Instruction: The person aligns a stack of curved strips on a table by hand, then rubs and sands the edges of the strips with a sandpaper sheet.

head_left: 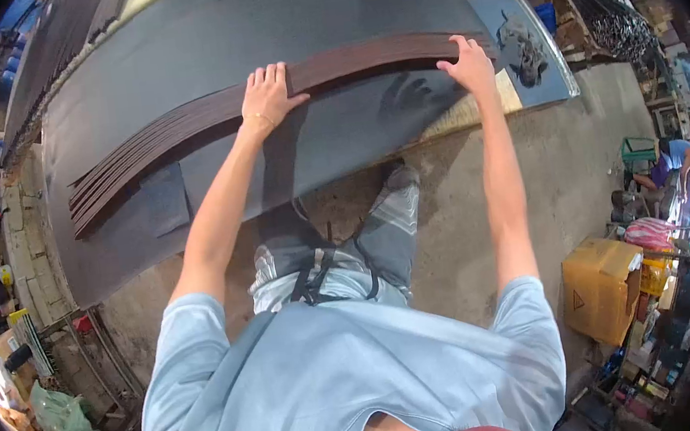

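Note:
A long, thick stack of dark brown strips [361,58] lies curved across the dark sheet-covered table [288,17], its layers fanned into steps at the left end. My left hand [266,98] is closed across the stack near its middle, fingers over the top toward the far edge and thumb along the near edge. Close to the right end of the stack, my right hand [471,67] is open, its fingers curved above the strips and its thumb apart. The undersides of both hands are hidden. A spread-finger shadow falls on the sheet nearby.
Dark crumpled scraps [526,46] lie at the table's right end. Bundled dark strips [606,3] hang at upper right. A cardboard box [598,289] stands on the floor [462,194] at right. Another person [679,156] crouches farther right. A green plastic bag [71,425] is at lower left.

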Available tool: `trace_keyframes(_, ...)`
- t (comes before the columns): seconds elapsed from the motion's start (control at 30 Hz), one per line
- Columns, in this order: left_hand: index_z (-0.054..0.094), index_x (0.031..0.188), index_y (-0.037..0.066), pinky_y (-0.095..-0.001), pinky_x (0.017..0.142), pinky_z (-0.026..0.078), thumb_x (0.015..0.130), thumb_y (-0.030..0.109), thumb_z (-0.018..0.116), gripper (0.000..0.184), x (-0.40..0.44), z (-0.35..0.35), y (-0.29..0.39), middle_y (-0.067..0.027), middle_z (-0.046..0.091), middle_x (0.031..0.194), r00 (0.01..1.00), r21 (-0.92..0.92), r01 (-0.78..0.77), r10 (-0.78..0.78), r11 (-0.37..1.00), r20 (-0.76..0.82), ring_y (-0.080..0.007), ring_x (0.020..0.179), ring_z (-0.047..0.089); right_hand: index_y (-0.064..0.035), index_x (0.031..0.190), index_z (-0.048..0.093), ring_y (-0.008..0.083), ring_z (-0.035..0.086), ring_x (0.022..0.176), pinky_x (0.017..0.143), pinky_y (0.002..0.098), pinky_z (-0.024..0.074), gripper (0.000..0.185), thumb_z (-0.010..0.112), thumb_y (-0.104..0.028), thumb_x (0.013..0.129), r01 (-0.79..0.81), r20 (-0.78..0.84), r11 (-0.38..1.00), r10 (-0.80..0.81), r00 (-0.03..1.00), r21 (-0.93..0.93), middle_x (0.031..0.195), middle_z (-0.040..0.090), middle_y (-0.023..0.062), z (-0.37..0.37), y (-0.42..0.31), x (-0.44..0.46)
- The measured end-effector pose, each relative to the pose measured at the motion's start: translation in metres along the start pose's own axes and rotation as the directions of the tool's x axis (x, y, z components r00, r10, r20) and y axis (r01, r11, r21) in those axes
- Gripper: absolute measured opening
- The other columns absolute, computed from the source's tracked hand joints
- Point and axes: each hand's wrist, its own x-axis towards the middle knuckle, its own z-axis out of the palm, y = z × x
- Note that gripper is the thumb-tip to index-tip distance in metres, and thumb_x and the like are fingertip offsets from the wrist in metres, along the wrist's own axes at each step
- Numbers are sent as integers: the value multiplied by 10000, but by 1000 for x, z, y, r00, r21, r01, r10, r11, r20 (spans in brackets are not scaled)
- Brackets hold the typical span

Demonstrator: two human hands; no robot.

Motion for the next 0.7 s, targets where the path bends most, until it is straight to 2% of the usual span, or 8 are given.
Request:
trace_keyframes(0.03,494,1372,-22,-445,1073,420,833,618,720,866,0,-2,1,-164,590,1265,1000,-20,-2,2,1000,13,-329,1194,543,-150,1413,525,366,569,1270,1022,509,504,725,846,-295,779,-64,192,984,96,977,-169,1328,606,152,-12,-5,19)
trace_keyframes(0.17,504,1358,-20,-446,1068,420,816,608,740,862,-2,-2,1,-156,591,1259,1000,-54,6,-5,999,9,-328,1190,544,-176,1488,443,356,524,1343,1100,550,445,935,908,-242,679,38,237,958,31,971,-283,1413,568,118,-7,18,70)
trace_keyframes(0.23,508,1351,-20,-446,1066,420,812,604,746,859,1,-3,1,-152,593,1254,1000,-50,14,-14,999,4,-327,1188,545,-185,1518,397,361,502,1364,1133,573,397,1071,939,-177,595,414,261,812,-330,907,-412,1449,542,95,27,40,84)
trace_keyframes(0.37,495,1375,-33,-444,1083,407,810,592,755,882,-2,-7,-4,-166,579,1277,998,-76,29,-25,997,58,-327,1208,533,-193,1470,448,349,552,1304,1125,593,393,1013,915,-133,574,444,469,841,-271,840,-309,1341,596,88,20,33,89)
trace_keyframes(0.5,479,1379,-52,-468,1087,396,823,569,760,880,-7,-19,5,-188,569,1294,995,-116,4,7,993,95,-334,1223,526,-200,1438,480,343,584,1245,1103,642,385,951,881,-143,578,424,361,901,-367,857,-90,1289,619,80,20,58,78)
trace_keyframes(0.57,469,1389,-52,-468,1075,398,846,550,748,857,-17,-22,12,-192,565,1301,993,-113,17,-4,993,117,-336,1220,524,-192,1424,490,341,557,1286,1097,672,370,972,928,-198,556,409,402,912,-381,833,17,1344,591,84,30,70,82)
trace_keyframes(0.63,462,1389,-56,-457,1053,406,863,551,726,846,-18,-18,11,-189,566,1289,996,-95,-17,25,995,87,-331,1191,530,-197,1464,472,341,454,1405,1115,670,352,1065,976,-277,529,293,545,948,-182,818,-123,1462,515,122,9,39,78)
trace_keyframes(0.7,480,1367,-61,-452,1027,414,863,566,715,838,-15,-19,9,-182,576,1246,993,-96,-21,32,995,111,-325,1159,535,-163,1533,417,349,300,1510,1159,651,296,1140,917,-552,585,328,473,929,-214,855,-172,1577,394,177,11,-3,73)
